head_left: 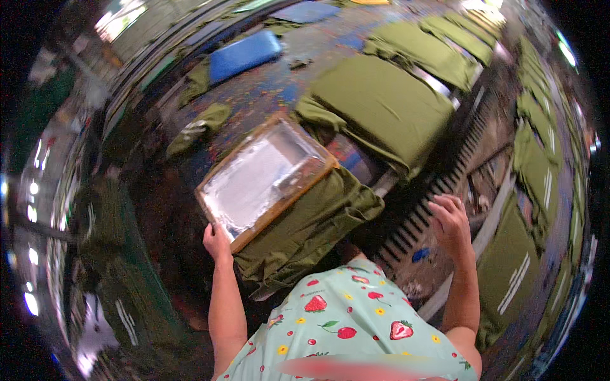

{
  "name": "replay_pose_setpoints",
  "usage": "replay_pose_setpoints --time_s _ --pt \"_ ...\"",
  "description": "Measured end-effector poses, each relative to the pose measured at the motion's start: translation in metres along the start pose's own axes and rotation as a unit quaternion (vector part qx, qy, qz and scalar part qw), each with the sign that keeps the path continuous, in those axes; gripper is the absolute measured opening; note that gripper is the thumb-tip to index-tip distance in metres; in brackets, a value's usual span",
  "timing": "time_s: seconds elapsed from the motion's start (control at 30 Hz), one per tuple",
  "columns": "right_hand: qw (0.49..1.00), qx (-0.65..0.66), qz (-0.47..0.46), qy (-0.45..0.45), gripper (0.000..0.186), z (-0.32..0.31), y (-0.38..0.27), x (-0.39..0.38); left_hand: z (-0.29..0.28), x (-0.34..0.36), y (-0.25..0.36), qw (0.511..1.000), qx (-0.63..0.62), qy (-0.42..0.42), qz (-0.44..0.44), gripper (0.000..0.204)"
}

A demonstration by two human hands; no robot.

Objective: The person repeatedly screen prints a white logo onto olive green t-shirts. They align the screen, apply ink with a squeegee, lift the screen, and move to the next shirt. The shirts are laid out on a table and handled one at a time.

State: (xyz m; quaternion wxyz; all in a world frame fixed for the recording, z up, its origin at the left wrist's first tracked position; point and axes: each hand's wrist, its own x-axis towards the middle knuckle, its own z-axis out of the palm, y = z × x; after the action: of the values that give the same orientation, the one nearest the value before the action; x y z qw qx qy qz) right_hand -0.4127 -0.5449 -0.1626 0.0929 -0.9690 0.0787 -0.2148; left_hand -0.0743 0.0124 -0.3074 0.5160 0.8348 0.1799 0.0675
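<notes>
My left hand [217, 242] is closed on the near corner of a wooden screen printing frame [279, 211]. White paste is smeared over the mesh inside it, thickest along the edges. The frame lies tilted over a printing table, partly on olive green cloth [305, 232] that hangs in folds over the near edge. Off to the right, my right hand [452, 222] is raised over a dark toothed rail [422, 213], with its fingers loosely curled and apart from the frame. Nothing shows in it.
Olive green fabric pieces [381, 105] lie spread on the table's boards beyond the frame. A blue board [246, 56] and a crumpled green cloth [202, 127] are at the far left. Another row of green pieces [508, 267] lines the right, past the rail gap.
</notes>
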Motion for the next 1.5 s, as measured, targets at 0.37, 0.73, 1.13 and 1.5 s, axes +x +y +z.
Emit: replay_pose_setpoints --time_s 0.37,0.73,1.13,1.5 --pt "0.974 0.1 -0.195 -0.063 0.041 0.059 -0.024 0.215 0.006 0.006 -0.004 0.998 -0.043 0.037 -0.022 0.042" --pt "0.878 0.252 -0.37 -0.172 0.058 0.175 -0.112 0.417 0.013 -0.008 0.029 0.99 -0.075 0.084 -0.079 0.035" --pt "0.745 0.391 -0.378 -0.387 0.044 0.32 -0.24 0.514 0.016 -0.016 0.037 0.993 -0.021 0.105 -0.048 0.043" --pt "0.694 0.291 -0.33 -0.569 0.073 0.388 -0.303 0.509 0.015 -0.02 0.04 0.991 -0.054 0.109 -0.057 0.047"
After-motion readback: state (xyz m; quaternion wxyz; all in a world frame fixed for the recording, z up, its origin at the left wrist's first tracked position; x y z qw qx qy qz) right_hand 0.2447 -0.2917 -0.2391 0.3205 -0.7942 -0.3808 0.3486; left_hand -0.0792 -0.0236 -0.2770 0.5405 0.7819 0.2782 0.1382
